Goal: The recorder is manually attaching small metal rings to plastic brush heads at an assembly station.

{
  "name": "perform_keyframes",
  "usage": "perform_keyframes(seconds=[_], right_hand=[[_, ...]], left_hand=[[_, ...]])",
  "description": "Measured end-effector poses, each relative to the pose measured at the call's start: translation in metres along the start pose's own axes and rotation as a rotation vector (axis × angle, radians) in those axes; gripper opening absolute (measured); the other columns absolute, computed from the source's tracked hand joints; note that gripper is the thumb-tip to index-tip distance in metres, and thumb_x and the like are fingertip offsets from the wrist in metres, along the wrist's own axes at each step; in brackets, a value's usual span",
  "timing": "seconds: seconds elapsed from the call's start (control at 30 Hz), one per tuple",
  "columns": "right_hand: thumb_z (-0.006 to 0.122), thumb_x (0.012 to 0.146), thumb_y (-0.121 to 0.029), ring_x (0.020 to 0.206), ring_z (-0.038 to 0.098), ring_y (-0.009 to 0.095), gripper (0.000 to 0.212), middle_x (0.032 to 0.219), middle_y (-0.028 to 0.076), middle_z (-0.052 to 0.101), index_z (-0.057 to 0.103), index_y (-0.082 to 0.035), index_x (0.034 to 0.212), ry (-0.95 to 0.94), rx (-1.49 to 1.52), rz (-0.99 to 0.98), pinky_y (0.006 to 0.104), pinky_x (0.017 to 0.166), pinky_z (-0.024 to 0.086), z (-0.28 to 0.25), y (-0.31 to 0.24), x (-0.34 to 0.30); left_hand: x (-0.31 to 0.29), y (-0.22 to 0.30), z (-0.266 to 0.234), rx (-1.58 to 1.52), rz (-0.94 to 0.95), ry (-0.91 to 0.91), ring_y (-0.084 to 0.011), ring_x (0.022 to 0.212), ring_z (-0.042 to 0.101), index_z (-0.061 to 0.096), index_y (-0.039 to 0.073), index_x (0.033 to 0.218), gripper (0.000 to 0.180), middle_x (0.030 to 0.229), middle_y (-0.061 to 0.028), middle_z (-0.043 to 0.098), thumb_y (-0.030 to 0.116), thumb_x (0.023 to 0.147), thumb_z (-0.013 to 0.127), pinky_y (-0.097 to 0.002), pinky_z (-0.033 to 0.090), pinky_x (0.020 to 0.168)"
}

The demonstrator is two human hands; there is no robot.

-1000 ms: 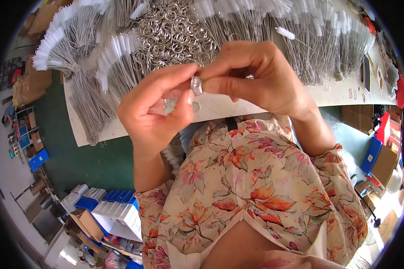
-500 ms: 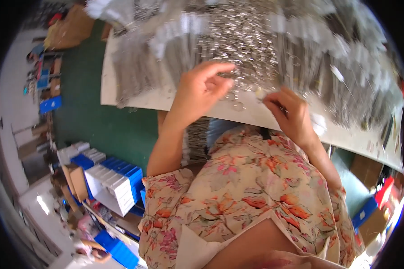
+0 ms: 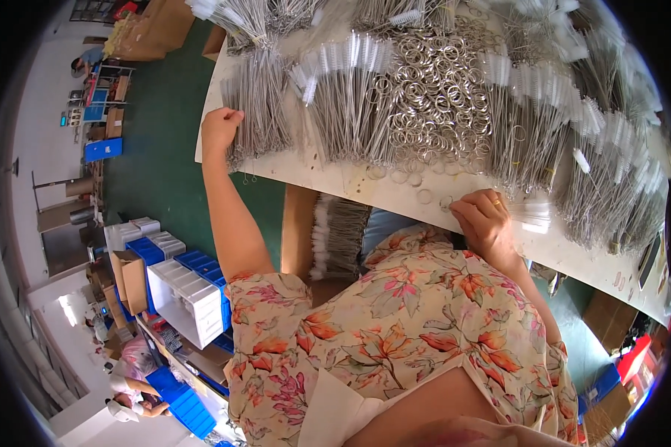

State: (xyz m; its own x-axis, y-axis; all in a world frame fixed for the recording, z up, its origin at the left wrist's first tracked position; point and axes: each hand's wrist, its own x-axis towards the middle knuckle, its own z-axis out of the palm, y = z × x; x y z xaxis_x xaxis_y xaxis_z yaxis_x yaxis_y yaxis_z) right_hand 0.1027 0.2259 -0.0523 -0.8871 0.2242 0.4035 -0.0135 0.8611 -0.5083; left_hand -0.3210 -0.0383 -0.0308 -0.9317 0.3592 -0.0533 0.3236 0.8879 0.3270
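Observation:
My left hand (image 3: 221, 128) is at the table's left end, beside a pile of thin wire tube brushes (image 3: 259, 112). Its thumb and forefinger are pinched together; whatever they hold, if anything, is too small to see. At the table's front edge, my right hand (image 3: 487, 223) has its fingers drawn together, their tips close to a metal ring (image 3: 446, 202). I cannot tell whether they grip it. A heap of shiny split rings (image 3: 440, 97) lies in the middle, with more brushes (image 3: 350, 104) to its left and others (image 3: 537, 119) to its right.
The white table (image 3: 335, 176) ends just in front of my body. Below it, more brushes (image 3: 343, 235) lie in a cardboard box (image 3: 297, 231). White and blue bins (image 3: 190, 298) stand at the lower left on the green floor (image 3: 156, 149). Other people work farther off.
My left hand has moved from the ring heap out to the left end of the table. My right hand has come slightly nearer my body, and its fingers remain drawn together.

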Motion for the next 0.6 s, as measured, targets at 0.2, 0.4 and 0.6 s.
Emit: perform_keyframes(seconds=[0.2, 0.4, 0.6], right_hand=[[0.068, 0.066, 0.000, 0.073, 0.055, 0.022, 0.019, 0.078, 0.004, 0.057, 0.062, -0.007, 0.083, 0.015, 0.054, 0.060, 0.0332, 0.065, 0.044, -0.003, 0.004, -0.006], [0.067, 0.067, 0.000, 0.073, 0.055, 0.022, 0.017, 0.078, 0.005, 0.057, 0.062, -0.006, 0.082, 0.021, 0.076, 0.060, 0.0338, 0.066, 0.044, -0.007, 0.006, -0.009], [0.066, 0.072, 0.000, 0.066, 0.057, 0.025, 0.015, 0.076, 0.008, 0.058, 0.061, -0.003, 0.086, 0.108, 0.100, 0.054, 0.0346, 0.058, 0.046, -0.026, 0.012, 0.004]], left_hand=[[-0.003, 0.011, -0.009, -0.146, -0.107, 0.028, -0.0091, 0.053, 0.051, 0.066, 0.001, 0.075, 0.019, 0.059, -0.0021, 0.058, 0.018, 0.079, 0.061, -0.0250, 0.041, 0.053], [-0.026, 0.054, -0.033, 0.123, -0.060, 0.127, -0.0130, 0.066, 0.062, 0.064, 0.005, 0.085, 0.018, 0.072, -0.0054, 0.066, 0.015, 0.083, 0.050, -0.0299, 0.048, 0.062], [-0.084, 0.152, -0.005, -0.903, 0.132, -0.100, -0.0152, 0.065, 0.060, 0.056, 0.000, 0.096, 0.018, 0.083, -0.0118, 0.063, 0.008, 0.085, 0.045, -0.0239, 0.048, 0.057]])
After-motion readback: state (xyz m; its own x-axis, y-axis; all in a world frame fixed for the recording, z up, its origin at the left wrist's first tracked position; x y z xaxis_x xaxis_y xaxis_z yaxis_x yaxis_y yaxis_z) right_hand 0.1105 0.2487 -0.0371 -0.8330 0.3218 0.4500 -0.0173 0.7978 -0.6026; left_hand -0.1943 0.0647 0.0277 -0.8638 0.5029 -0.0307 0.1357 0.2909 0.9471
